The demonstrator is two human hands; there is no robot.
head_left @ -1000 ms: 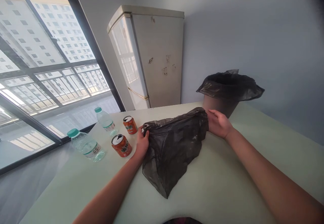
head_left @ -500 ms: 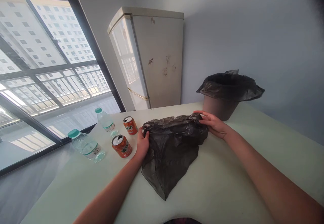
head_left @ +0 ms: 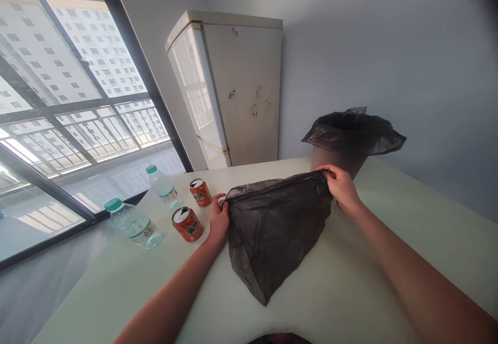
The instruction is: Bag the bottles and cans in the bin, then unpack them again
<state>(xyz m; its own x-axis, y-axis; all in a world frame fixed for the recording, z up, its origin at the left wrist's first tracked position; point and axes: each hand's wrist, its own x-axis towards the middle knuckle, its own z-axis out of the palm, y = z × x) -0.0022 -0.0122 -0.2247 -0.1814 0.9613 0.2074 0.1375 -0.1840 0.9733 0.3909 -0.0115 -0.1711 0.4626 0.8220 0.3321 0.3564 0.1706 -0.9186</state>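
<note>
We look down past our own bare forearms at a dark, thin plastic bag (head_left: pixel 278 224), spread over the middle of a pale green table (head_left: pixel 350 292). Its upper edge is stretched between our two hands, and its lower part tapers to a point toward the near edge.

Our left hand (head_left: pixel 219 222) is partly curled, thumb and fingertips pinching the bag's upper left corner. Our right hand (head_left: pixel 344 189) is nearly closed, nipping the upper right corner between thumb and fingers.

Just left of our left hand are two orange drink cans with opened tops: the nearer can (head_left: pixel 187 224) and, behind it, the farther can (head_left: pixel 200 193). Beyond these, toward the left edge, is a clear bottle with a green cap (head_left: pixel 134 224); a similar bottle (head_left: pixel 162 186) is near the far left corner.

Near the far right corner, behind our right hand, a brownish bin (head_left: pixel 336 162) stands with a dark liner (head_left: pixel 360 136) flaring over its rim.

Past the far edge we see a white fridge (head_left: pixel 245 95) with scuffed patches and a plain grey-blue wall (head_left: pixel 369 38). To the left, tall dark-framed glazing (head_left: pixel 78 69) shows a railing and pale buildings.
</note>
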